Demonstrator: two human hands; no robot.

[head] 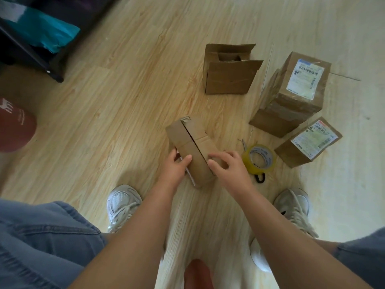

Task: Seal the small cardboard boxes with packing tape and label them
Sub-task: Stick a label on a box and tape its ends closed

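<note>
Two of the cardboard boxes carry white shipping labels with barcodes. One is on top of the tall labelled box (300,84) at the right, which sits on another plain box (270,122). The other is on the small labelled box (308,142), nearer the person. The print on both is too small to read. The tape roll (259,158) is yellowish and clear, with blue writing on its white core that is also unreadable. It lies on the wooden floor (125,101) just right of the hands, over what looks like a pair of black-handled scissors (260,177). At the far left, a dark red round thing (14,126) bears a white printed figure and a line of tiny text. The left hand (177,165) grips the near left side of the box (191,151), with the thumb on top and the fingers curled round the edge. The right hand (227,165) has bent fingers, and their tips touch the right flap. Blur hides whether they pinch or only press it. This box lies on the floor ahead of the person's two pale shoes, and a dark gap runs along the seam between its flaps. Farther off stands an open box (229,69) with its flaps up.
</note>
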